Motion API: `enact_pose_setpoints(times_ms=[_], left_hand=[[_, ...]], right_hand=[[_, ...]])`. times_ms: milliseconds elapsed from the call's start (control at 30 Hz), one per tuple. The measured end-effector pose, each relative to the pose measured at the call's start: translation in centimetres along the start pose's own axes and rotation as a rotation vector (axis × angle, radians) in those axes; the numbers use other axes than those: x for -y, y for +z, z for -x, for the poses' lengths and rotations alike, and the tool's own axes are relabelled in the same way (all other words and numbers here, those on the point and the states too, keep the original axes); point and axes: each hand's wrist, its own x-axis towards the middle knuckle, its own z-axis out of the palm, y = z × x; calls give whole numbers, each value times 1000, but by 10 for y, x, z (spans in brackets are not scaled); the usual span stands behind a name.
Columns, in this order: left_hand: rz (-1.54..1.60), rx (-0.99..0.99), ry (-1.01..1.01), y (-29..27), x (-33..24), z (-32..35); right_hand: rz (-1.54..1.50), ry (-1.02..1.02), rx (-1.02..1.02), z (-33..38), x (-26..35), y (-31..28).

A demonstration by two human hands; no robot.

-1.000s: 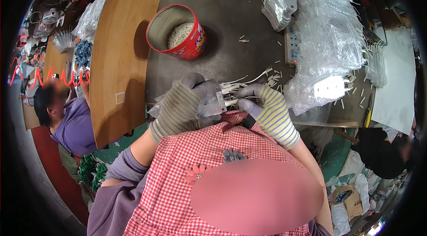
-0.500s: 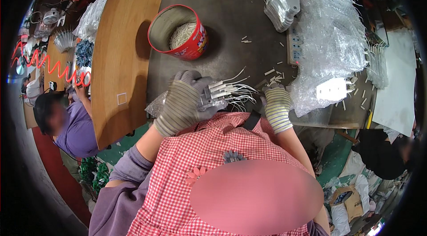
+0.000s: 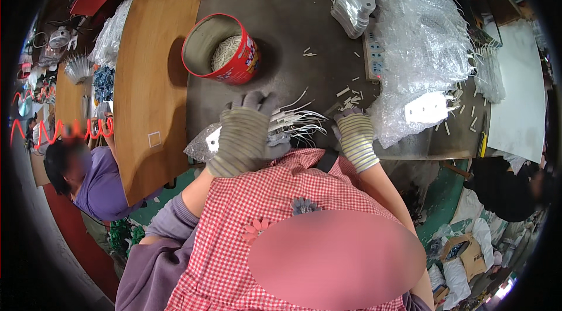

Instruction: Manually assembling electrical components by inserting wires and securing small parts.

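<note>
In a striped grey glove, my left hand [image 3: 243,135] is closed over a bundle of white wired pieces [image 3: 287,119] at the table's near edge. Thin white wires [image 3: 310,126] fan out from the bundle to the right. Clear bubble wrap [image 3: 199,146] and a bit of white plate show left of that hand. My gloved right hand [image 3: 356,132] has its fingers curled down beside a scatter of short cream tubes [image 3: 352,102]. Its fingertips are partly hidden, so what they pinch is unclear. A red bucket [image 3: 246,65] partly filled with such tubes stands beyond my left hand.
Bubble wrap [image 3: 418,36] covers a pile at the right, with a white plate [image 3: 425,109] on it. A stack of white plates [image 3: 354,3] lies far right of centre. A wooden board [image 3: 151,77] borders the left. A person in purple [image 3: 105,182] sits beyond it.
The whole view has shifted, carrying the scene leftward. My left hand's fingers lie a little straighter over the bundle, and a white plate edge now shows beside it. My right hand stays near the tubes.
</note>
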Motion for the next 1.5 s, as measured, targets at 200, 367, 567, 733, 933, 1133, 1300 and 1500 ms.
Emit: enact_pose_setpoints(times_ms=[200, 367, 567, 733, 933, 1133, 1300, 1500], left_hand=[[125, 19, 80, 14, 38, 14], [432, -256, -20, -8, 53, 22], [243, -96, 44, 20, 143, 2], [516, 30, -330, 89, 193, -11], [-56, 138, -38, 35, 157, -20], [104, -169, 321, -5, 13, -12], [-32, -103, 413, 47, -27, -32], [534, -64, 290, 56, -11, -27]], right_hand=[[-181, 1, -233, -29, -12, -3], [71, 130, -35, -59, -19, 8], [100, 137, -34, -65, -19, 4], [-419, 172, -266, -44, 4, -20], [-883, 360, -274, -3, 26, -58], [-833, 325, -205, 17, 33, -50], [-752, 189, -126, 10, 46, -65], [-742, 82, -288, 4, 48, -74]])
